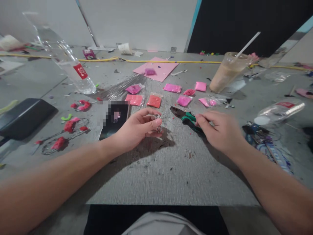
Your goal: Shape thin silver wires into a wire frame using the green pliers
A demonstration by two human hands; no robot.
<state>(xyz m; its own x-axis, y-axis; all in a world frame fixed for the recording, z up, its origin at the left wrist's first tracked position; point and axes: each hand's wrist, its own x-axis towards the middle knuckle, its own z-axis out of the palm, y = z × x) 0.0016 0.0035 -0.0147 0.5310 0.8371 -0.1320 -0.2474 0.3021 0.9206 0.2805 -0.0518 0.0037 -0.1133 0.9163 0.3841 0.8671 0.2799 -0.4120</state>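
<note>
My left hand (140, 125) is closed on a small coil of thin silvery wire (158, 125), held above the grey table between thumb and fingers. A fine loose strand runs out from it to the right. My right hand (217, 129), slightly blurred, is closed in a pinch over the handles of the pliers (186, 119). These have green and black grips, and their dark jaws point toward the far left. Whether the pinch holds the strand's end or a grip is hidden. Left of my left hand lies a phone (114, 119) with its screen lit.
Small bags of pink and orange clay (154, 100) lie beyond my hands. Red clay pieces on wire (69, 125) are at left, near a black case (26, 117). A water bottle (69, 68), an iced drink (227, 71) and a fallen bottle (281, 111) stand or lie around.
</note>
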